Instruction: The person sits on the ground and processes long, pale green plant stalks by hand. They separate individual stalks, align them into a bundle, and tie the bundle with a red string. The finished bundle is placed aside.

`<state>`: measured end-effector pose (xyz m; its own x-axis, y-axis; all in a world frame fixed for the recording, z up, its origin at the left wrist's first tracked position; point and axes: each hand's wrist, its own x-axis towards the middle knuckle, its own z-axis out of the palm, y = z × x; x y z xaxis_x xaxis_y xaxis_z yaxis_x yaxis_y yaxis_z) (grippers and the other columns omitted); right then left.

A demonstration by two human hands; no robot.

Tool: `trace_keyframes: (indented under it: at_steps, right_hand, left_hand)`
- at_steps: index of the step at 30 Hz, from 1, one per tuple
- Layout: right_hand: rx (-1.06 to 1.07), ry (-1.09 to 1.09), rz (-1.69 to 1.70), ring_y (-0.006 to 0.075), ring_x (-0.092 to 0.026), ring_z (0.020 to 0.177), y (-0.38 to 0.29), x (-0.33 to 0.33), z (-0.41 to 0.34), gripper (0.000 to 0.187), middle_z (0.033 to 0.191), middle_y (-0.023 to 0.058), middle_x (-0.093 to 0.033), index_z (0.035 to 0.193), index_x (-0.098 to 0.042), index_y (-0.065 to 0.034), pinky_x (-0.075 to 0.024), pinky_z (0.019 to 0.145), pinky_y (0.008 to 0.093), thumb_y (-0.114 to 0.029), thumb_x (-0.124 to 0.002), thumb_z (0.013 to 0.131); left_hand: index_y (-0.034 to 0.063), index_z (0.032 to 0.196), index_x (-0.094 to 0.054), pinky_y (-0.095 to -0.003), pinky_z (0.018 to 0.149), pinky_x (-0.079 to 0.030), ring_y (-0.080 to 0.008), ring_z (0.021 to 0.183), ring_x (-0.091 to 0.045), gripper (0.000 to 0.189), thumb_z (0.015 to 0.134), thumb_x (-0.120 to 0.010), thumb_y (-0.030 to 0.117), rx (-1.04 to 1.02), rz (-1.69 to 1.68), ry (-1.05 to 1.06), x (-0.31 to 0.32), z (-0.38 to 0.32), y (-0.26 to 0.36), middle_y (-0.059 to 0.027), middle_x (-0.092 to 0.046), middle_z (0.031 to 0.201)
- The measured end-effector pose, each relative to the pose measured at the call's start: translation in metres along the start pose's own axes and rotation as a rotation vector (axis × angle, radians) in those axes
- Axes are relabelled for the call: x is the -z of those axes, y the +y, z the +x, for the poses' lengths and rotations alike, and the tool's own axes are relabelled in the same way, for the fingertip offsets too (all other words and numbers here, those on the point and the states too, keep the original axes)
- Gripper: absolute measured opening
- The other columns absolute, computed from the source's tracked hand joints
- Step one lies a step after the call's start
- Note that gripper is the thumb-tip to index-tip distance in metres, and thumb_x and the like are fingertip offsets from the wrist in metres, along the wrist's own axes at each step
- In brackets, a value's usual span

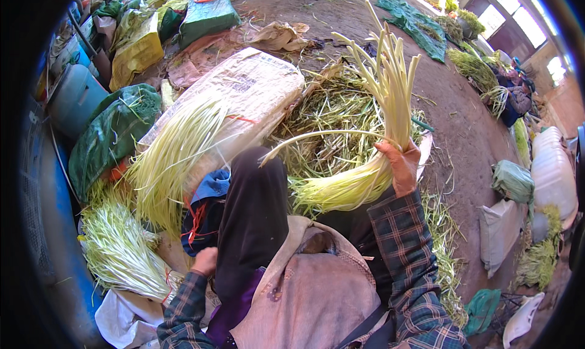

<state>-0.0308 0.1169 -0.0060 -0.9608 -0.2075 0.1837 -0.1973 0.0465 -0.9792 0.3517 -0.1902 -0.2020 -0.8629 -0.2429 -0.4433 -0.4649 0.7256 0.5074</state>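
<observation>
My right hand (pixel 400 165) grips a thick bunch of pale leafy vegetable stalks (pixel 394 97). Its bare stalk ends point up and its yellow-green leaves (pixel 347 187) droop to the left. One loose stalk (pixel 320 133) sticks out sideways from the grip. My left hand (pixel 205 261) is low beside my left knee, its fingers curled and partly hidden. Just above that hand, red ties (pixel 197 225) hang over a dark blue cloth or bag (pixel 205 209). Left of it lies a bundle of white-stemmed greens (pixel 132 253), bound with a red tie.
Loose yellow-green leaves (pixel 183 152) lie across a pale sack-covered block (pixel 249 81). Trimmed plant waste (pixel 329 143) is heaped ahead of my knees. A blue barrel (pixel 75 100) and green sack (pixel 114 134) stand left. Another person (pixel 516 100) sits among greens at far right.
</observation>
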Motion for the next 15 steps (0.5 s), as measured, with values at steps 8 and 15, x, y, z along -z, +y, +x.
trace_keyframes:
  at_steps: [8,15]
  right_hand:
    - [0.005,0.016,0.07,0.0089,-0.057,0.065,-0.004,-0.013,-0.009,0.019,0.075,0.0013,-0.064,0.088,-0.066,-0.0013,-0.0461,0.061,0.0229,-0.003,-0.073,0.07]
    - [0.058,-0.002,-0.1,0.0098,-0.06,0.072,-0.006,-0.036,-0.027,0.034,0.084,0.0021,-0.064,0.104,-0.062,-0.0016,-0.0512,0.064,0.0234,0.0,-0.073,0.072]
  left_hand:
    - [-0.0016,0.092,-0.065,-0.0299,0.064,-0.051,-0.0237,0.074,-0.065,0.011,0.082,-0.06,0.0,-0.342,-0.53,0.568,0.135,-0.004,0.176,-0.0159,-0.066,0.086]
    - [-0.0067,0.12,-0.047,-0.03,0.072,-0.05,-0.0182,0.087,-0.062,0.064,0.072,-0.078,0.022,-0.473,-0.604,0.184,0.151,0.093,0.313,-0.0168,-0.058,0.107]
